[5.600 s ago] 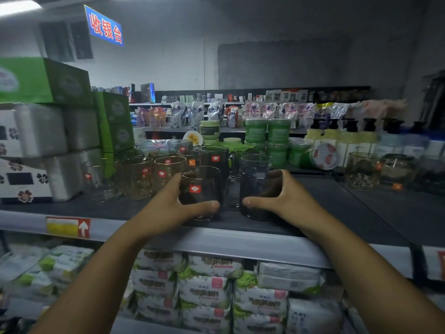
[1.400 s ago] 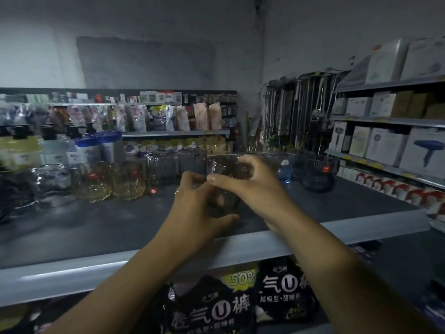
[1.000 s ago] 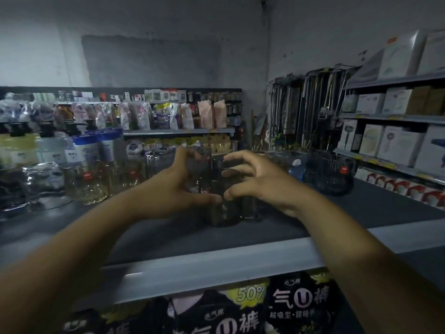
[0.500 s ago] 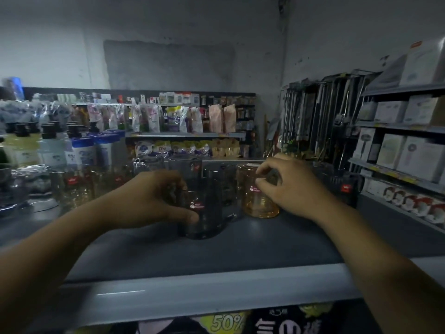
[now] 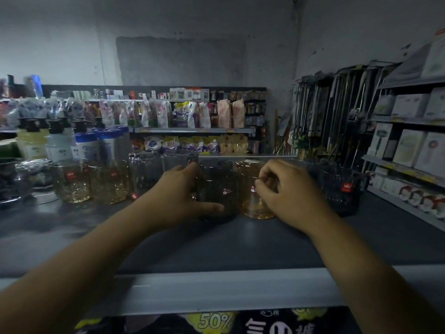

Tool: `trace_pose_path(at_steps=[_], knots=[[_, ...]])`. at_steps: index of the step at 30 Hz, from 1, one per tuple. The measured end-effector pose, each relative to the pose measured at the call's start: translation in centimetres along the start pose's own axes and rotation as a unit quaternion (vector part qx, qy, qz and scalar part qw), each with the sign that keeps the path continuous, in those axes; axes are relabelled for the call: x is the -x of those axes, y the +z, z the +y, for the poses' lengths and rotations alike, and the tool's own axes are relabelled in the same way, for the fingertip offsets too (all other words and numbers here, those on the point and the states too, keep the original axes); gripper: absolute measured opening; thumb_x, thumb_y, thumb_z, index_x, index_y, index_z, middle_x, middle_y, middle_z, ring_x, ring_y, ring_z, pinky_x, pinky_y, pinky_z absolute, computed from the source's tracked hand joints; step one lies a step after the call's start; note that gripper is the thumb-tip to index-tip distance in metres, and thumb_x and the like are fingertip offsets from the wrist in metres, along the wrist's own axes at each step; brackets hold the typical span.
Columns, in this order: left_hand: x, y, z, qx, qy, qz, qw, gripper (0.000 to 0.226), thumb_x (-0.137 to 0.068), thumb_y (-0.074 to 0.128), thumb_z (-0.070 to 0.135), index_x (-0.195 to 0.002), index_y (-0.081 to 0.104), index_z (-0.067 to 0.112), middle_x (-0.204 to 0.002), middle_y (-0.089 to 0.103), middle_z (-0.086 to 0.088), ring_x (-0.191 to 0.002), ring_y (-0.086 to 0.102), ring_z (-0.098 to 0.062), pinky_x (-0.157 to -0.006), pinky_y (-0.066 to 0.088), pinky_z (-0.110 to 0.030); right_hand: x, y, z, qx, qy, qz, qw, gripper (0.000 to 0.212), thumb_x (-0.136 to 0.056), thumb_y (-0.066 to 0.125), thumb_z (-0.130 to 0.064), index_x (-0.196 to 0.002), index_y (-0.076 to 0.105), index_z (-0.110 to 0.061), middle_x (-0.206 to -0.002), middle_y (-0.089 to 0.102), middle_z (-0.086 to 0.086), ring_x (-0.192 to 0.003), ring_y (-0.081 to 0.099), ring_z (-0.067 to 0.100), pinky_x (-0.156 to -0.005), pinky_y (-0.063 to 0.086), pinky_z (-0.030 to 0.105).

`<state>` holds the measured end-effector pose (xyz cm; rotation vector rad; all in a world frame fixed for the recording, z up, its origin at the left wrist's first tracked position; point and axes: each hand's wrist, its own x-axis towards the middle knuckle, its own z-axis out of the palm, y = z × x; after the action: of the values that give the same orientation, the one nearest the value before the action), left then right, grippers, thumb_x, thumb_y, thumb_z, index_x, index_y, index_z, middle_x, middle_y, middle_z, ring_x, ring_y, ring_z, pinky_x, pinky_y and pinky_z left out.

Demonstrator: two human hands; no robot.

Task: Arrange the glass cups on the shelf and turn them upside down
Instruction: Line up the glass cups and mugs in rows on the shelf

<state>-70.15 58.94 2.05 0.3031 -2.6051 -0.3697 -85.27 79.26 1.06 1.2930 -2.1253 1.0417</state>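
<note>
Black packs (image 5: 269, 324) below the shelf carry a yellow-green "50%" and big white Chinese characters, cut off by the frame. Above them runs the pale metal edge of the shelf (image 5: 216, 290), and both bare forearms reach over it onto the dark board.

The left hand (image 5: 178, 196) grips a smoky grey glass cup (image 5: 216, 186): the thumb lies across its lower front and the fingers go round its left side. The right hand (image 5: 291, 196) has the fingers curled tight and pinches the right side of an amber glass cup (image 5: 248, 179). The two cups stand on the board side by side, touching or almost touching. Each one shows a small pink and white mark, too small to read. The amber cup seems to stand mouth down, with the thick base on top; for the grey cup I cannot tell.

To the left stand yellowish glasses (image 5: 72, 184) with red labels, and to the right a dark ribbed glass (image 5: 342, 189) with a red label too. Behind are pump bottles (image 5: 57, 143) and blue-capped bottles (image 5: 86, 145). Far shelves hold packets (image 5: 183, 114) with blurred writing, and pale boxes (image 5: 409, 145) on the right.
</note>
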Motion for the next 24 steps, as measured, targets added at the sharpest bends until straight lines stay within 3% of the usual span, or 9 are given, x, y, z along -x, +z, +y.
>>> trace_pose_path(at_steps=[2, 5, 11, 24], knots=[[0.3, 0.0, -0.3, 0.033, 0.010, 0.010, 0.999, 0.062, -0.065, 0.081, 0.065, -0.109, 0.054, 0.031, -0.102, 0.060, 0.003, -0.088, 0.062, -0.014, -0.075, 0.053, -0.033, 0.0, 0.1, 0.2, 0.004, 0.002, -0.001, 1.000, 0.015, -0.090, 0.066, -0.028, -0.079, 0.056, -0.027, -0.086, 0.056, -0.012, -0.076, 0.057, 0.006, -0.070, 0.054, 0.036], [0.7, -0.1, -0.8, 0.065, 0.019, 0.015, 0.998, 0.059, -0.062, 0.076, 0.072, -0.107, 0.055, 0.041, -0.106, 0.059, 0.005, -0.083, 0.069, -0.013, -0.077, 0.059, -0.042, 0.1, 0.3, 0.3, 0.007, 0.002, 0.002, 1.000, 0.015, -0.089, 0.066, -0.028, -0.079, 0.055, -0.027, -0.086, 0.054, -0.011, -0.076, 0.054, 0.004, -0.070, 0.051, 0.031], [1.1, 0.3, -0.5, 0.092, 0.001, 0.013, 0.996, 0.055, -0.075, 0.080, 0.051, -0.120, 0.054, 0.034, -0.114, 0.063, 0.012, -0.081, 0.072, -0.004, -0.074, 0.062, -0.029, 0.1, 0.1, 0.2, 0.028, 0.013, 0.001, 1.000, 0.016, -0.088, 0.066, -0.029, -0.078, 0.054, -0.025, -0.086, 0.054, -0.009, -0.077, 0.053, 0.009, -0.068, 0.047, 0.031], [1.6, 0.3, 0.3, 0.099, -0.003, 0.026, 0.995, 0.052, -0.080, 0.079, 0.045, -0.121, 0.052, 0.031, -0.120, 0.058, 0.005, -0.086, 0.071, -0.006, -0.081, 0.062, -0.035, 0.3, 0.3, 0.5, 0.025, 0.022, -0.022, 0.999, 0.020, -0.090, 0.066, -0.037, -0.084, 0.050, -0.027, -0.089, 0.049, -0.012, -0.077, 0.049, 0.006, -0.064, 0.041, 0.029]])
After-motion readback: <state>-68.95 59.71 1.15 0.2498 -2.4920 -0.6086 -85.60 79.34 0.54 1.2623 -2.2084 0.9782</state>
